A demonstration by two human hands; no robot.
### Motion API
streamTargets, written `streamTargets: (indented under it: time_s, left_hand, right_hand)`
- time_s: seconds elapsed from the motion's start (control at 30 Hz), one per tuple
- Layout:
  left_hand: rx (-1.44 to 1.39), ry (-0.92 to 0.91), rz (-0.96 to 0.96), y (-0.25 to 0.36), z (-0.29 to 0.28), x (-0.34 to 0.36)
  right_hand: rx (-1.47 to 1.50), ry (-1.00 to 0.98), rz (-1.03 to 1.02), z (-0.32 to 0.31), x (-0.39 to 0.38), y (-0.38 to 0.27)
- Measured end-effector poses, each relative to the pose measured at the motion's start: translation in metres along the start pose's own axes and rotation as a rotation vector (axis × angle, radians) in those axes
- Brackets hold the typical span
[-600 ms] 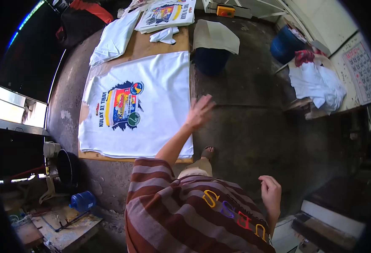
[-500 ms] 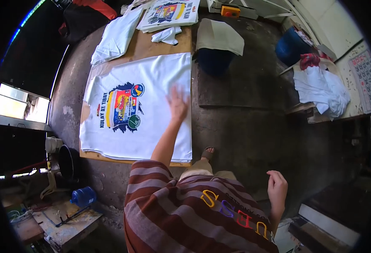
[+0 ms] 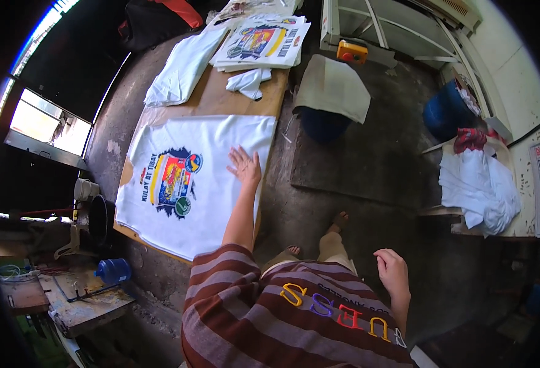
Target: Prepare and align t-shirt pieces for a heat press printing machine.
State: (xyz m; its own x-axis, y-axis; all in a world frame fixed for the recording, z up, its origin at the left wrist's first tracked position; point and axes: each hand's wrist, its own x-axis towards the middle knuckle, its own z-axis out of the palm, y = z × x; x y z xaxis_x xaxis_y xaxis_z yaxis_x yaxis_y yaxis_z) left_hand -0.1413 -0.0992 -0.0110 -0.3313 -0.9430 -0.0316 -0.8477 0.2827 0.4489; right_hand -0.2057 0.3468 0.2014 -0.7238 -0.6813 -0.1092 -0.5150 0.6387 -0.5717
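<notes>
A white shirt [image 3: 215, 202] with a colourful printed design lies spread flat on the long brown work board. My left hand [image 3: 245, 167] rests on it, to the right of the print, palm down with fingers spread. Out to the right of my body hangs my right hand [image 3: 393, 270], away from the board. Its fingers are curled in, and nothing shows in them.
Beyond the shirt are a stack of printed white pieces [image 3: 261, 44], folded white cloth [image 3: 187, 67] and a small crumpled white cloth [image 3: 248, 82]. A cloth-covered dark bin [image 3: 325, 126] stands right of the board. White garments [image 3: 475, 178] hang over a ledge at far right.
The view has turned. My left hand, blurred near the shirt's right edge before, now shows clearly with fingers spread, slightly further in. My right hand stays beside my body. A second foot shows.
</notes>
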Motion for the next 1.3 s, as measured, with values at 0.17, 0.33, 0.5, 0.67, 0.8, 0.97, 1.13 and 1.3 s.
streamTargets:
  time_s: [0.17,0.33,0.5,0.67,0.8,0.97,1.13,1.3]
  left_hand:
    - [0.181,-0.146,0.089,0.060,0.022,-0.030]
    - [0.347,-0.356,0.014,0.111,0.013,-0.036]
    - [0.078,-0.296,-0.103,0.147,0.022,-0.006]
    - [-0.096,0.080,0.140,0.212,0.024,0.051]
    - [-0.140,0.260,0.281,0.270,0.020,0.122]
    - [-0.046,0.193,0.247,0.314,0.035,0.216]
    - [0.237,0.018,0.248,0.301,0.065,0.281]
    - [0.136,-0.109,0.291,0.291,0.051,0.291]
  right_hand:
    - [0.004,0.075,-0.008,-0.054,0.042,0.070]
    - [0.042,0.161,0.023,-0.103,0.083,0.129]
    - [0.024,0.092,-0.027,-0.132,0.136,0.163]
    - [0.045,0.012,-0.162,-0.140,0.213,0.148]
    - [0.066,-0.009,-0.278,-0.137,0.271,0.123]
    - [0.094,-0.041,-0.276,-0.122,0.342,0.087]
    - [0.063,-0.102,-0.232,-0.107,0.425,0.039]
    - [0.083,-0.187,-0.299,-0.101,0.503,-0.016]
